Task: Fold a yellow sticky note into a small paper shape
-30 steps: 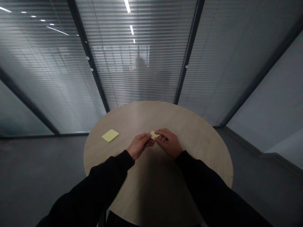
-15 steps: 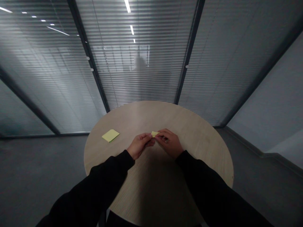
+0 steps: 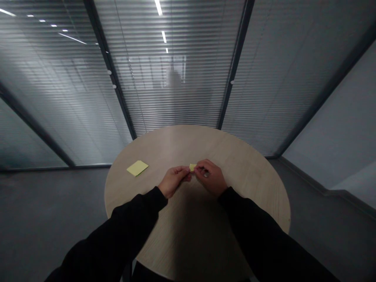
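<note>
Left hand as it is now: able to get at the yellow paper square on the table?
Probably yes. Only bare tabletop lies between the left hand and the yellow paper square, and the right hand is on the far side, pinching a small folded paper.

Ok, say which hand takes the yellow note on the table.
Left hand, probably: it is nearer that yellow note, while the right hand pinches the small yellow paper.
</note>
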### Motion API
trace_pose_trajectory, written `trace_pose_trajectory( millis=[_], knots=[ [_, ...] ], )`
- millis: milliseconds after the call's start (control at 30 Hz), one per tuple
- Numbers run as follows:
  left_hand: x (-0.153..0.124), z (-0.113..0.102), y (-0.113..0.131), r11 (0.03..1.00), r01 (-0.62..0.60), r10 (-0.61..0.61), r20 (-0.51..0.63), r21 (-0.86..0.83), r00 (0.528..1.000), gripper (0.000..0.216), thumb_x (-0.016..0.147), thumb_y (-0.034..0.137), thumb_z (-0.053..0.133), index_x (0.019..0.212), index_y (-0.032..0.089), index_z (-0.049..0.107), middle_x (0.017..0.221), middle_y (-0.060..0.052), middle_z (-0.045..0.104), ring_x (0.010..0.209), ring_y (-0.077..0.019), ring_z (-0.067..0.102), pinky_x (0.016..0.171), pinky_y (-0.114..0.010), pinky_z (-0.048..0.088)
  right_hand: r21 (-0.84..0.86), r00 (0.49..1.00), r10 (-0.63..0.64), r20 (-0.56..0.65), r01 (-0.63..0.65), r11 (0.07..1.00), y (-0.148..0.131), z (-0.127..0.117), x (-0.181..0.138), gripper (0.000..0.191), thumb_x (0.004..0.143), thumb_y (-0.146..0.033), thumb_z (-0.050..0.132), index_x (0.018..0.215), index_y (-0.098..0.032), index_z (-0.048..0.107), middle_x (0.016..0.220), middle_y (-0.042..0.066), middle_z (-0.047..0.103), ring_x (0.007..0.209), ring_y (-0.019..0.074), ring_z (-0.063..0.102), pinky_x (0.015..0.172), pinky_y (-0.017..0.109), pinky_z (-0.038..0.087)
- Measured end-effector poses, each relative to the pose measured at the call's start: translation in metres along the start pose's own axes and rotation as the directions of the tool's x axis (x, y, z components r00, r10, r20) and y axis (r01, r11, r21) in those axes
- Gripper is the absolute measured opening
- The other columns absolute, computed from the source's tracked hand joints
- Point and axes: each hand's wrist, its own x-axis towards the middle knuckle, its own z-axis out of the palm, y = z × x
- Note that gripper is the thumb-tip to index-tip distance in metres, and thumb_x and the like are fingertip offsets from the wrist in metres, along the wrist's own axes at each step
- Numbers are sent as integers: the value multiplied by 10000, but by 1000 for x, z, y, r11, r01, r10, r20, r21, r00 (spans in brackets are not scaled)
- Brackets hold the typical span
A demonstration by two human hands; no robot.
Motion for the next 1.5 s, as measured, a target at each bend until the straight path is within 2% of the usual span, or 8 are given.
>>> trace_pose_trajectory(
  millis=[133,300,433,833,1000,1167,1333,1500],
  knots=[
    [0,0,0,1000,-6,5,-12,-13,1000,426,702,415,878,941,86,750,843,-75,724,724,-108,629,774,-264,507,-140,992,-125,4,124,982,2,-2,1,61,893,-229,667,949,-210,687,1066,94,679,906,211,657,743,339,574],
    [-1,1,1,998,3,-4,-22,-57,1000,417,732,428,856,949,87,752,826,-75,720,751,-116,640,794,-262,510,-399,934,-328,140,356,845,-2,-7,4,113,931,-247,668,1014,-234,743,1281,120,667,1160,298,596,975,493,510],
    [-1,1,2,997,17,-20,-38,-75,999,409,745,439,844,926,87,741,811,-73,710,745,-120,640,796,-272,520,-459,909,-329,254,413,787,-7,-8,5,176,977,-191,588,1050,-239,740,1240,93,710,1138,285,614,947,481,512],
    [-1,3,4,999,19,-19,8,-50,1000,453,751,461,834,973,86,710,844,-76,679,758,-125,622,711,-256,511,-564,848,-382,367,530,633,-7,-10,4,228,1010,-175,514,1089,-181,728,1084,102,744,946,254,646,757,392,511],
    [-3,3,5,1000,7,-5,64,-22,998,479,767,490,816,1017,95,712,906,-92,690,787,-131,625,717,-254,503,-468,920,-328,213,391,793,-11,-7,4,205,1010,-238,534,969,-216,733,1027,89,748,910,233,658,817,395,535],
    [-4,2,6,1000,-12,14,79,-17,997,473,760,479,826,1037,114,710,1002,-108,698,787,-126,629,710,-254,505,-172,986,-163,-19,157,972,-16,-4,3,106,961,-273,617,913,-232,703,960,70,722,898,216,678,793,369,572],
    [-3,4,5,1000,-14,14,62,-2,998,467,756,445,830,1060,115,698,1044,-122,705,767,-126,641,702,-260,509,44,992,25,-127,-19,999,-20,2,1,79,930,-280,635,883,-233,676,933,57,700,822,188,674,680,307,586],
    [-3,8,3,998,-52,52,27,29,998,407,769,405,810,1027,113,692,953,-96,709,750,-132,646,696,-264,518,-36,996,-59,-69,57,998,-19,9,-1,60,924,-274,629,891,-237,664,954,64,707,884,211,679,769,346,583]
  ],
)
